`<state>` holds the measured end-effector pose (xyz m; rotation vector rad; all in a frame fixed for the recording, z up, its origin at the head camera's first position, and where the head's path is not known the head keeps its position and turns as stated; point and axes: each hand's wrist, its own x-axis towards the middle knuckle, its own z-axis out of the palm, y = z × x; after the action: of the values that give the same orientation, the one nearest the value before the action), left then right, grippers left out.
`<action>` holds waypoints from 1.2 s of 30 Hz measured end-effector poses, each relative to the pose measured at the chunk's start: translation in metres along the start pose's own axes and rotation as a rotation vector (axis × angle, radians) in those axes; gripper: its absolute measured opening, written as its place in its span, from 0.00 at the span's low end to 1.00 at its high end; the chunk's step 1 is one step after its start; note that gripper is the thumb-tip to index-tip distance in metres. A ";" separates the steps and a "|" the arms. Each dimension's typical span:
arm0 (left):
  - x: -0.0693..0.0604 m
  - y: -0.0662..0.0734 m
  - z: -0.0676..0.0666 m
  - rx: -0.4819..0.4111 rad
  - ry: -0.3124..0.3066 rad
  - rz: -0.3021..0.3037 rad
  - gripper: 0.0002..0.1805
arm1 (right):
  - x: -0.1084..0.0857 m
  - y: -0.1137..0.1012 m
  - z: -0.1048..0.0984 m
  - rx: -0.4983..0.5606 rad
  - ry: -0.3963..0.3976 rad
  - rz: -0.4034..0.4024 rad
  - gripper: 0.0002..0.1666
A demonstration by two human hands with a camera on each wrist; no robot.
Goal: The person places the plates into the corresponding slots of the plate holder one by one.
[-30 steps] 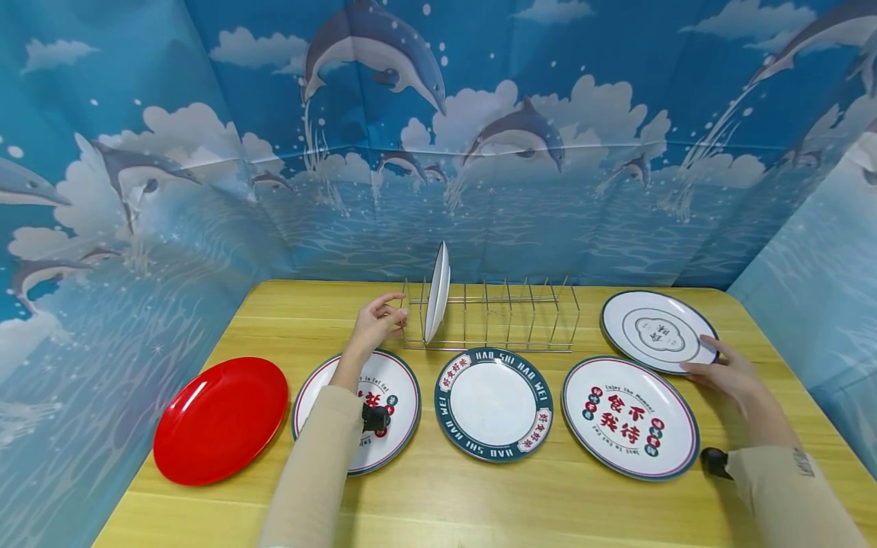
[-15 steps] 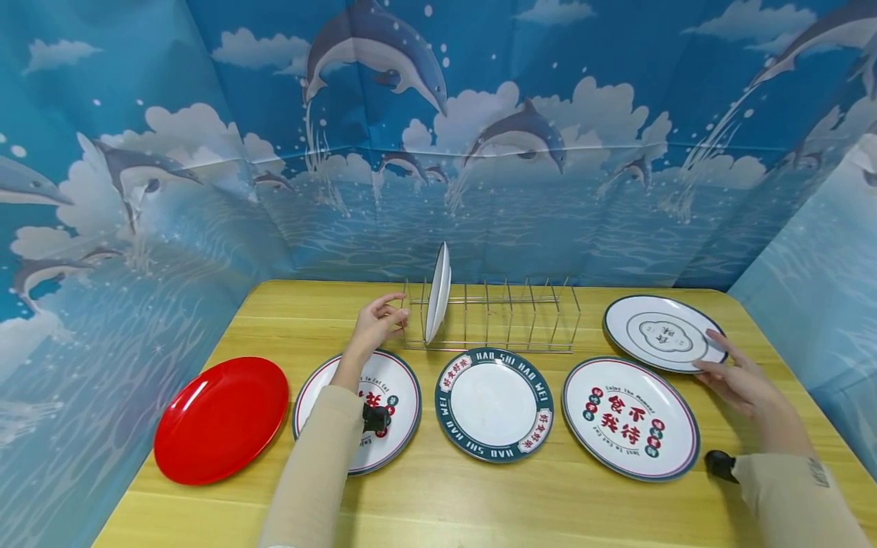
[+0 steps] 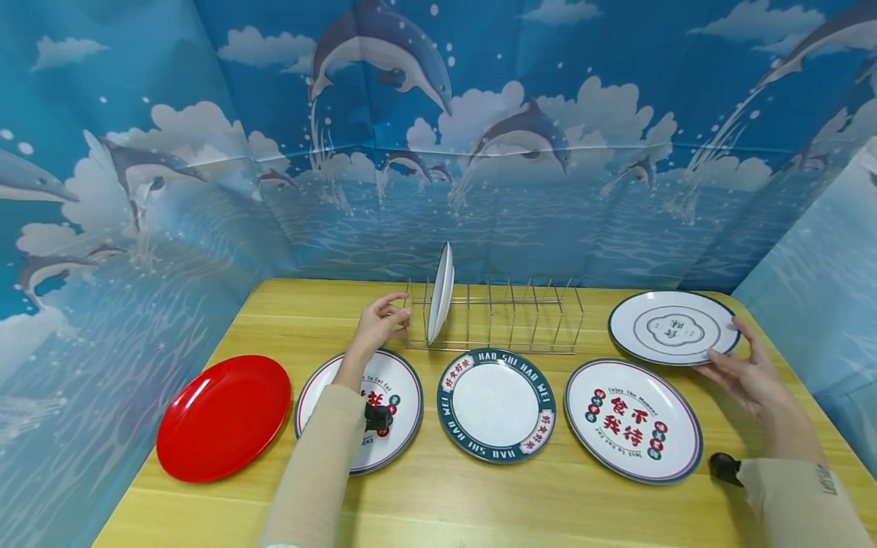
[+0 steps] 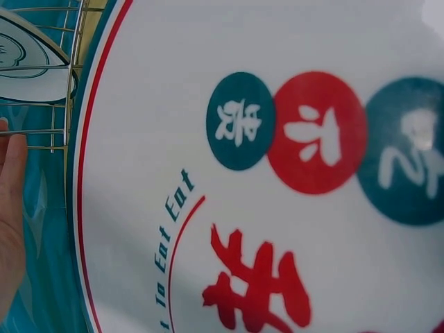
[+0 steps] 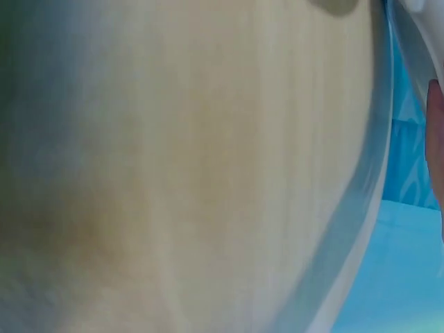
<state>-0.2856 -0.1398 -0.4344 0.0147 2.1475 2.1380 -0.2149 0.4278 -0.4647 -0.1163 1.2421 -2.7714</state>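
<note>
1. A yellow wood-grain table [image 3: 493, 502] fills the lower half of the head view; dolphin-printed cloth [image 3: 507, 228] hangs behind it and at both sides.
2. The table's far edge meets the foot of the cloth, rounding off at the far corners; bare wood shows along the bottom of the frame.
3. Right of centre, a strip of wood separates the wire rack [image 3: 489, 323] from the emblem plate [image 3: 674, 329] at the table's upper right.
4. The right hand [image 3: 750, 373] pinches that plate's right rim between thumb and fingers; whether the plate touches the wood, I cannot tell.
5. Left of centre, the left hand [image 3: 380, 320] bends its fingers round the rack's left end, just beside an upright plate [image 3: 441, 293] in the rack.
6. In front lie a red plate [image 3: 224, 418] at lower left, a green-rimmed plate [image 3: 496, 399] near centre and a red-lettered plate [image 3: 633, 421] at lower right, just below the emblem plate.
7. The left sleeve [image 3: 308, 457] partly hides another lettered plate [image 3: 400, 388].
</note>
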 end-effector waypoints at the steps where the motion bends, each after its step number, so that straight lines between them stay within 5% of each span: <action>1: 0.000 0.000 0.000 0.003 -0.001 -0.001 0.23 | 0.001 -0.001 0.001 -0.002 -0.004 -0.019 0.52; 9: 0.001 0.000 0.000 0.007 -0.003 -0.002 0.24 | 0.006 -0.019 0.016 -0.128 0.027 -0.152 0.51; 18: 0.000 -0.001 0.000 0.008 -0.004 0.007 0.23 | 0.013 -0.035 0.070 -0.148 -0.014 -0.212 0.48; 36: 0.001 0.000 -0.001 -0.006 -0.002 -0.006 0.23 | 0.042 -0.007 0.171 -0.372 -0.229 -0.190 0.45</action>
<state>-0.2865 -0.1404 -0.4345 0.0098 2.1378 2.1396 -0.2380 0.3004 -0.3446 -0.5897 1.7398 -2.5410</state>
